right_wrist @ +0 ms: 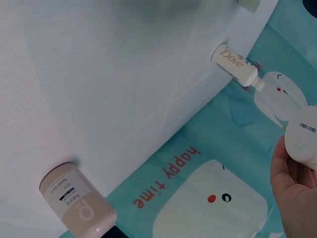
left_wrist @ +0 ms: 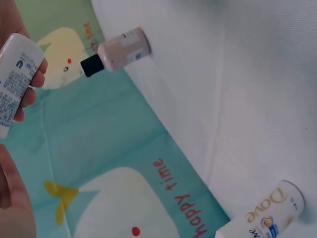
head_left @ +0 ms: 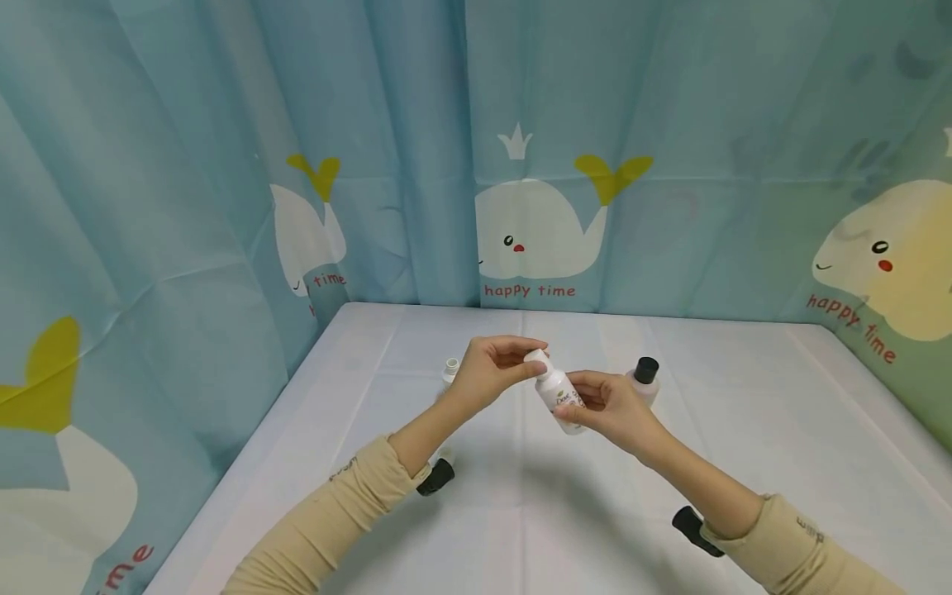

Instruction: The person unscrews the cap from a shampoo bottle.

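White tablecloth [head_left: 521, 529] under whale-print curtain; right hand [head_left: 613, 406] gripping small white plastic bottle [head_left: 559, 397] mid-air, long axis tilting up-left; left hand [head_left: 491, 373] pinching its white cap [head_left: 535, 360] at far-left end.

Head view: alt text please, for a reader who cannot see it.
Two hands hold a small white bottle above a white table: the right hand grips its body, the left hand pinches its white cap. Behind stand a pink bottle with a black cap and an uncapped bottle; whale-print curtains surround the table.
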